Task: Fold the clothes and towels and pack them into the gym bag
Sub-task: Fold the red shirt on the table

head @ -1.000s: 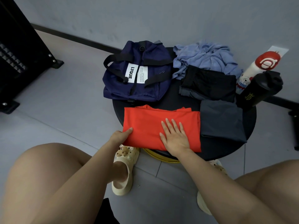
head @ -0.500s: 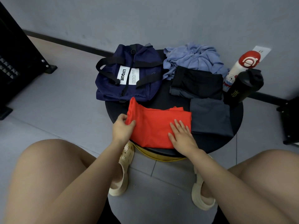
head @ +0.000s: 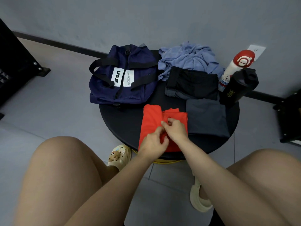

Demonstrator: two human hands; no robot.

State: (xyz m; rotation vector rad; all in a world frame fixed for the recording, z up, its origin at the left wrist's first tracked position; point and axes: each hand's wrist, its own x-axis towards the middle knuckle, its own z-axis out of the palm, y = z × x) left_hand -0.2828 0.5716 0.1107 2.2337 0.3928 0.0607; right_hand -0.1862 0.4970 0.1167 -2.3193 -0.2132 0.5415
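Both hands are working together at 6 o'clock on the round black table (head: 117, 118), left hand (head: 152, 142) and right hand (head: 176, 130) each pinching the folded orange-red cloth garment (head: 150, 123). Judgement: the fold is going best with edges being aligned and the layer being pressed flat before release. Counting: one navy fabric gym bag (head: 123, 82) sitting zipped at 11 o'clock, four textiles, two bottles at 2 o'clock.

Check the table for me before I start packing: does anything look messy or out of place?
One thing: the light blue garment at the back of the round table lies crumpled and unfolded, unlike the folded black and dark grey pieces near it. The gym bag is zipped shut.
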